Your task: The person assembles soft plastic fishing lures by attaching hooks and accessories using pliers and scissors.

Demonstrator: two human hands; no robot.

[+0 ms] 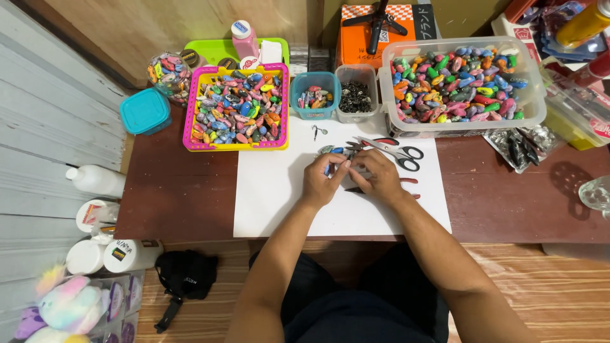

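Small colourful charm pieces (pixel 330 152), one blue and one greenish as far as we can see, sit between our fingertips over the white paper sheet (pixel 279 197) that covers the dark brown wooden table (pixel 178 190). Our left hand (pixel 322 180) pinches the blue piece with thumb and forefinger, and our right hand (pixel 378 176) is curled beside it, touching the left fingertips; we cannot tell exactly what the right fingers grip, because the hand hides it. Just beyond the hands lie the scissors with black and red handles (pixel 397 151), and a tiny metal clasp (pixel 316 131) rests alone on the paper. Behind them stand the pink and yellow plastic basket (pixel 236 145) full of painted charms, the small teal tub (pixel 314 95), the clear square cup of dark metal rings (pixel 356 95), and the large clear plastic box (pixel 464 82) of more charms. We judge that the piece is very small, so a weak pinch could let it slip and roll off the table edge. The scissors are close to the right knuckles, and a careless movement could push them or prick a finger.
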